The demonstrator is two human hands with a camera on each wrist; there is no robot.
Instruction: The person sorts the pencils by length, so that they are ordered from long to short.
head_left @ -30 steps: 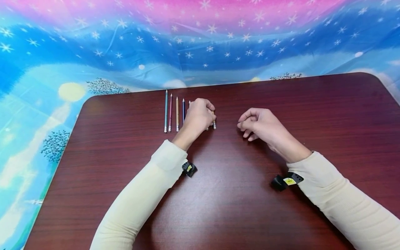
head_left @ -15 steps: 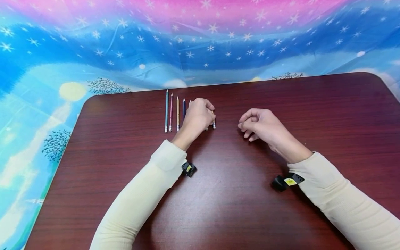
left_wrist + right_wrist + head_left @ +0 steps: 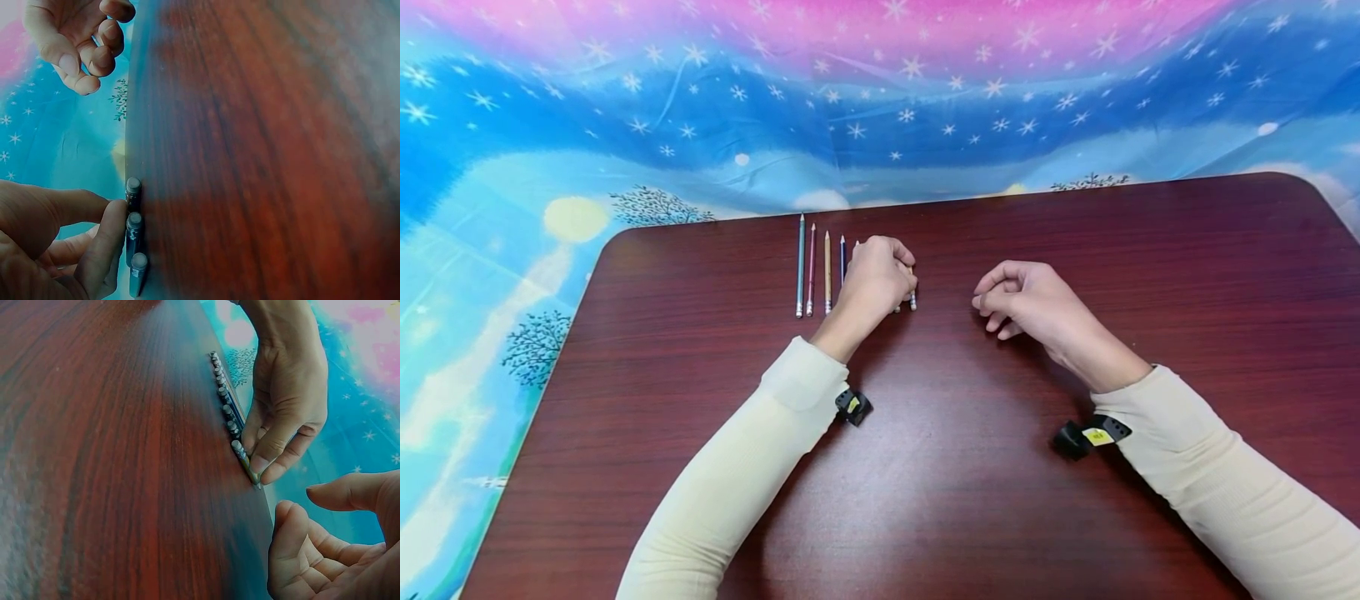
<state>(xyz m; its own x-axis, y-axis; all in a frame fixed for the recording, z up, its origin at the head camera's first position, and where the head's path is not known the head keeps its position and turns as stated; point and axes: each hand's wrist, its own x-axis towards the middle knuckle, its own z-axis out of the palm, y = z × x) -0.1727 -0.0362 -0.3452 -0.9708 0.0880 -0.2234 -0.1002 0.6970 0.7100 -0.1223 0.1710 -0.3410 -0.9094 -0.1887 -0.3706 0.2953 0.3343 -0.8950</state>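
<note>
Several pencils lie side by side in a row near the table's far edge, eraser ends towards me. From the left come a teal pencil (image 3: pixel 801 271), a dark pink pencil (image 3: pixel 811 271), a tan pencil (image 3: pixel 827 275) and a dark blue pencil (image 3: pixel 842 254). My left hand (image 3: pixel 878 273) covers most of the others. Its thumb and fingers pinch the short yellow pencil (image 3: pixel 245 461) at the row's right end, near the tip. To the right, my right hand (image 3: pixel 1030 300) hovers above the table with loosely bent fingers and nothing in them.
The dark red-brown wooden table (image 3: pixel 925 467) has rounded far corners. Behind it hangs a pink and blue cloth (image 3: pixel 895 100) with snowflakes. A small black camera (image 3: pixel 854 406) is strapped at the left wrist, and another black camera (image 3: pixel 1075 439) at the right.
</note>
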